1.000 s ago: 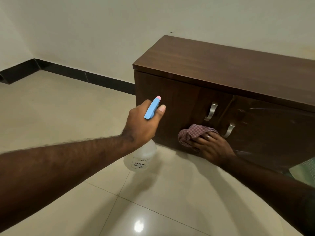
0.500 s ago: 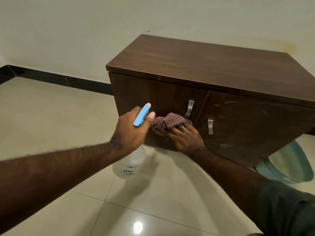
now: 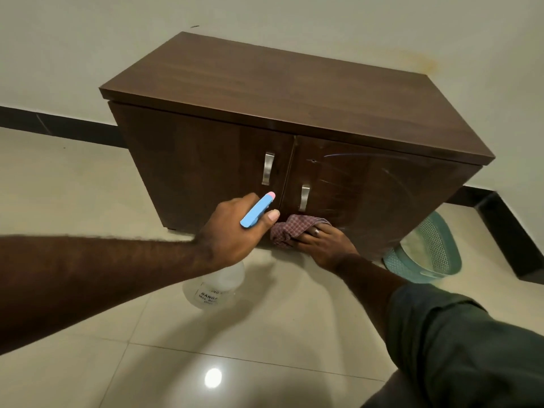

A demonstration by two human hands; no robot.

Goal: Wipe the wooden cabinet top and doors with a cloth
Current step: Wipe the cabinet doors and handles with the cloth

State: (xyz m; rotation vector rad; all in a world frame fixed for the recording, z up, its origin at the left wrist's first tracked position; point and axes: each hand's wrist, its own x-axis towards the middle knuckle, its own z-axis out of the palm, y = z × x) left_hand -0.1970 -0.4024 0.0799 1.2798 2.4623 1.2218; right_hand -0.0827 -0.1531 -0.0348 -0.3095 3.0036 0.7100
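A dark wooden cabinet (image 3: 294,92) with two doors and metal handles stands against the wall. My right hand (image 3: 326,245) presses a red checked cloth (image 3: 290,231) against the bottom of the right door (image 3: 379,195), near the gap between the doors. Wet streaks show on that door. My left hand (image 3: 232,234) grips a clear spray bottle (image 3: 215,287) with a blue and pink trigger head, held in front of the left door (image 3: 200,160).
A teal plastic basket (image 3: 426,254) sits on the floor at the cabinet's right corner. Glossy cream floor tiles spread in front and to the left. A black skirting runs along the wall.
The cloth and my right hand have slid from the left door to the lower right door. The view has swung left to right, so the whole cabinet shows.
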